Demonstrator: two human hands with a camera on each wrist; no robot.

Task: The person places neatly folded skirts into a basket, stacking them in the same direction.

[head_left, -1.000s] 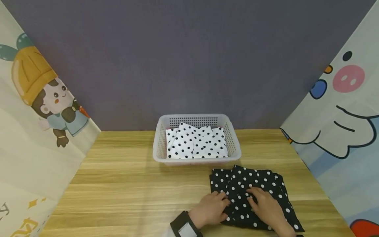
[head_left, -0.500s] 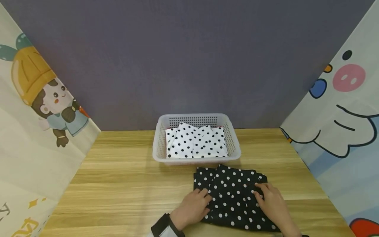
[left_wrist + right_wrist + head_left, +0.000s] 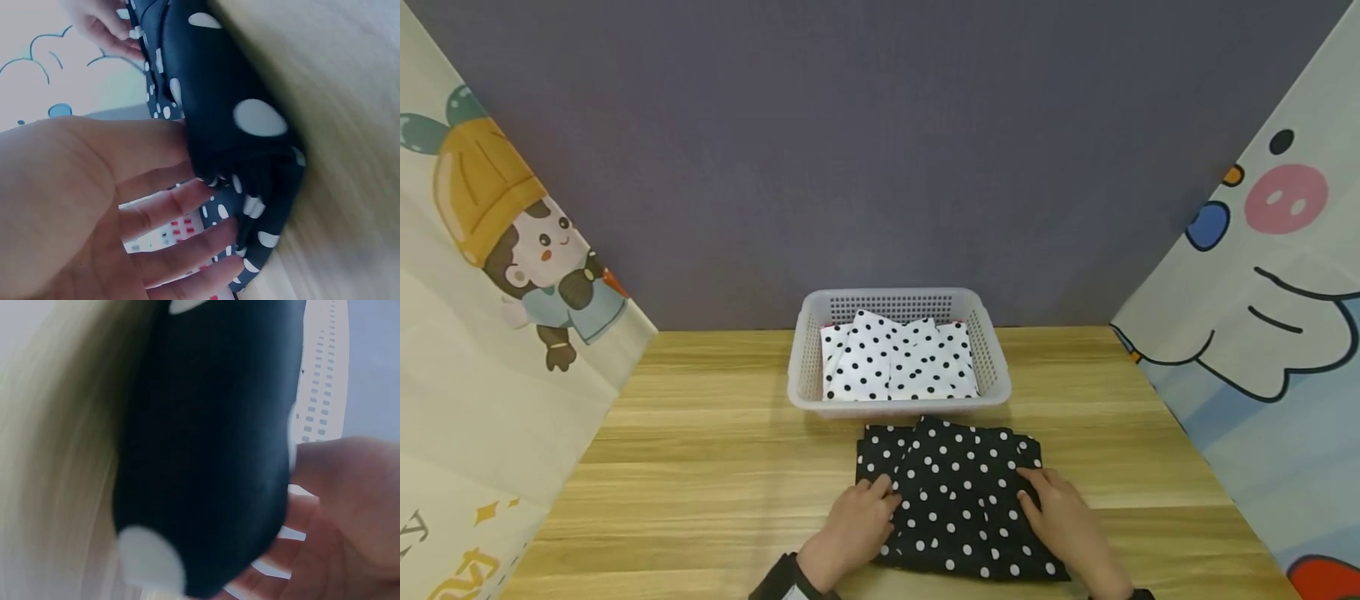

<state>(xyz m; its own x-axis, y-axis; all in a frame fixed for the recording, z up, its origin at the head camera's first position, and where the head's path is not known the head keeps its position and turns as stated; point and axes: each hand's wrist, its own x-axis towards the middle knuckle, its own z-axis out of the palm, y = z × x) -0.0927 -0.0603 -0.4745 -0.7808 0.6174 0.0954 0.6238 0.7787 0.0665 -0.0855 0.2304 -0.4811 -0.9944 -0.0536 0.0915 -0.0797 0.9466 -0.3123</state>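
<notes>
1. Fingers (image 3: 172, 209) of the left hand (image 3: 853, 521) are spread and gently bent, tips touching the bunched left edge of a folded, black fabric bundle with white dots (image 3: 955, 500), without clamping it.
2. Behind that bundle, a white, rectangular plastic basket (image 3: 895, 408) with perforated walls holds a folded white cloth with black dots (image 3: 887, 362).
3. On the pale wood-grain desk (image 3: 700, 467), the black bundle lies between the hands, in front of the basket. The step looks like squaring and positioning it; any lift from here would call for even support at both sides. Its fabric appears smooth, thin and limp, layered into a rough rectangle with an uneven far edge.
4. At its right edge, the right hand (image 3: 1067, 525) has thumb and forefinger apart; other fingertips are hidden, so whether they clamp the fabric cannot be told.
</notes>
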